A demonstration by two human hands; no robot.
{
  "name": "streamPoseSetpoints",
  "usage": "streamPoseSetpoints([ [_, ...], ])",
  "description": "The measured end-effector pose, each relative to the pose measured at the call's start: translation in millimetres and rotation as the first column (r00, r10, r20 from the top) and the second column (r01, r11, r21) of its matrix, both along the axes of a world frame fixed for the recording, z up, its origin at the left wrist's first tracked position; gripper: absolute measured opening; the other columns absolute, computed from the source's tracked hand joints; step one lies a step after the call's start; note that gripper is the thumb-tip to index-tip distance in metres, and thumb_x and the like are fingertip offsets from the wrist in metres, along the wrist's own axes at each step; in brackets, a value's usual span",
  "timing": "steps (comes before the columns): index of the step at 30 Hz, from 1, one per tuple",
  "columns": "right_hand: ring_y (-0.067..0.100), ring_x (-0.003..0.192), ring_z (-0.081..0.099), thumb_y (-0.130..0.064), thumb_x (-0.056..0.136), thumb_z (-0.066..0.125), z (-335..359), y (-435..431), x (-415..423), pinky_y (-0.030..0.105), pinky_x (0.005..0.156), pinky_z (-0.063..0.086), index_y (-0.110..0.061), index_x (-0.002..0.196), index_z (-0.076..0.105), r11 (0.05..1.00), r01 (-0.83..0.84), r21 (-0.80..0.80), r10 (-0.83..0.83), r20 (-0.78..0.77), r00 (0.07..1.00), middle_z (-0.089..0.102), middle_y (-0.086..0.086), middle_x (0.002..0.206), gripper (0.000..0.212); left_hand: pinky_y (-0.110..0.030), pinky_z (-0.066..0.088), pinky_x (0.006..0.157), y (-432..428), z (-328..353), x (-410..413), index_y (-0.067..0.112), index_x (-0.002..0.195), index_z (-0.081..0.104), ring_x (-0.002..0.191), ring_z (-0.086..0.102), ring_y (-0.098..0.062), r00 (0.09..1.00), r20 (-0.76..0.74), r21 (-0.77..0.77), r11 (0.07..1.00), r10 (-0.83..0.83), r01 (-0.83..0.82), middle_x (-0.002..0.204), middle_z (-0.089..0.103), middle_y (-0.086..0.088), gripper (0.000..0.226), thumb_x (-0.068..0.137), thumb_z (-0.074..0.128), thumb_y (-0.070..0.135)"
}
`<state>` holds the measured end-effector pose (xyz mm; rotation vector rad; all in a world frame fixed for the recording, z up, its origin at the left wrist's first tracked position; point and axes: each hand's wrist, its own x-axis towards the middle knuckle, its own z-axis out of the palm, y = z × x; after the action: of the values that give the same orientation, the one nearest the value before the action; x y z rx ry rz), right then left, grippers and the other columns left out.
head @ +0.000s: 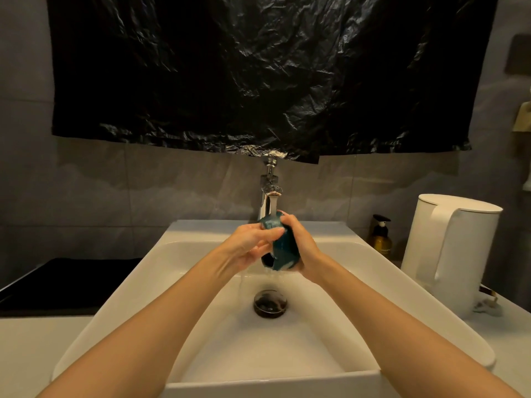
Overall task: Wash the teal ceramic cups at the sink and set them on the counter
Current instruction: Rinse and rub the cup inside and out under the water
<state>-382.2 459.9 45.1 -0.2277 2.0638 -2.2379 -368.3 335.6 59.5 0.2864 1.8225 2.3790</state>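
A teal ceramic cup [283, 248] is tipped on its side under the running chrome faucet [270, 193], above the white sink [184, 254]. My right hand [301, 248] wraps around the cup from the right and holds it. My left hand [250, 245] presses its fingers against the cup's left side and upper end. Water streams off the cup toward the dark drain [270, 303]. Much of the cup is hidden by my fingers.
A white electric kettle [448, 254] stands on the counter to the right, with an amber pump bottle [381, 238] behind it. A black surface [66, 282] lies left of the sink. Black plastic sheeting [258, 73] covers the wall above the faucet.
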Motion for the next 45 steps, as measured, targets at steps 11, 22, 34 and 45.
streamPoseSetpoints([
  [11,0.026,0.103,0.061,-0.048,0.094,0.047,-4.9,1.9,-10.0,0.046,0.086,0.054,-0.031,0.12,0.057,0.996,-0.094,0.005,0.093,0.056,0.994,0.064,0.009,0.117,0.032,-0.029,0.054,0.083,-5.3,-2.8,-0.8,-0.002,0.105,0.061,0.102,0.065,-0.028,1.0,-0.008,-0.209,0.978,-0.006,0.004,0.104,0.068,-0.015,0.026,0.081,0.065,-0.008],
  [22,0.029,0.106,0.058,-0.071,0.086,0.039,0.2,1.4,-5.9,0.047,0.097,0.046,-0.023,0.109,0.061,0.996,-0.047,-0.073,0.064,0.256,0.965,0.064,0.012,0.111,0.058,-0.025,0.053,0.089,-15.7,1.6,1.1,0.003,0.116,0.06,0.108,0.063,-0.022,0.995,-0.044,-0.156,0.985,-0.086,0.079,0.112,0.068,-0.012,0.028,0.088,0.061,0.005],
  [34,0.032,0.105,0.058,-0.082,0.079,0.03,-0.2,-7.6,-8.4,0.042,0.066,0.057,-0.03,0.132,0.037,1.0,-0.009,-0.025,0.015,0.271,0.963,0.053,0.013,0.126,0.075,-0.027,0.051,0.082,-6.0,2.9,6.0,0.008,0.122,0.055,0.099,0.059,-0.019,0.998,0.057,-0.066,0.998,-0.019,0.022,0.108,0.063,-0.006,0.031,0.095,0.052,0.023],
  [45,0.024,0.103,0.055,-0.06,0.081,0.061,-0.6,-12.7,2.1,0.046,0.081,0.055,-0.038,0.127,0.032,0.989,-0.11,0.1,0.092,0.164,0.982,0.052,0.002,0.116,0.059,-0.038,0.052,0.084,6.5,-8.6,-7.2,0.012,0.106,0.058,0.09,0.061,-0.026,0.88,0.146,-0.163,0.888,0.452,-0.43,0.095,0.064,-0.009,0.037,0.091,0.053,0.046],
])
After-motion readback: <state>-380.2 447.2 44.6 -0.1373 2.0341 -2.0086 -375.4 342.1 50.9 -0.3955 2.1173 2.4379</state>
